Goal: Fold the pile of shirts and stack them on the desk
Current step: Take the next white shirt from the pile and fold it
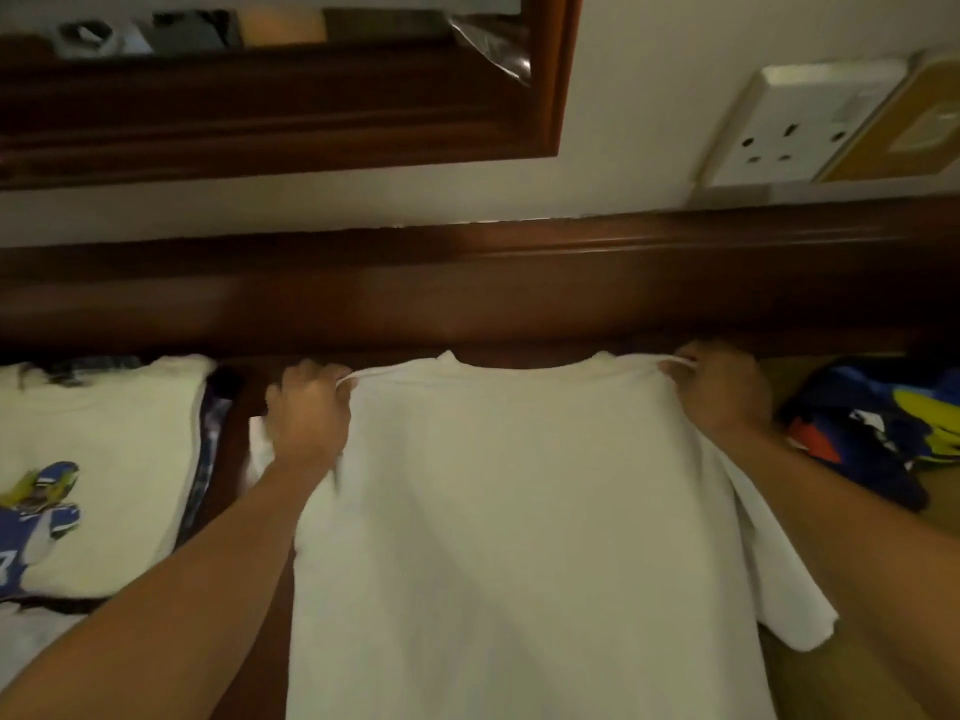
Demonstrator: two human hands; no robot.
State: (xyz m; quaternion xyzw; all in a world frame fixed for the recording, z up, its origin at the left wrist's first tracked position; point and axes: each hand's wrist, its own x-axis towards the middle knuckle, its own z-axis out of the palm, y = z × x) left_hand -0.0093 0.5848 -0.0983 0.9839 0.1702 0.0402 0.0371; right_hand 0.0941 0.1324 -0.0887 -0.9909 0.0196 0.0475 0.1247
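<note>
A plain white T-shirt [519,511] lies spread flat on the dark wooden desk [249,407], collar toward the wall. My left hand [306,413] pinches its left shoulder and my right hand [722,387] pinches its right shoulder, stretching the top edge taut. A short sleeve hangs out past my right forearm. To the left sits a stack of folded shirts [98,459], its top one white with a blue football-player print.
A crumpled blue, yellow and orange garment [878,423] lies at the right on a lighter surface. The desk's raised wooden back rail [467,293] runs just beyond the collar. Above are a wood-framed mirror [280,111] and a white wall socket [795,127].
</note>
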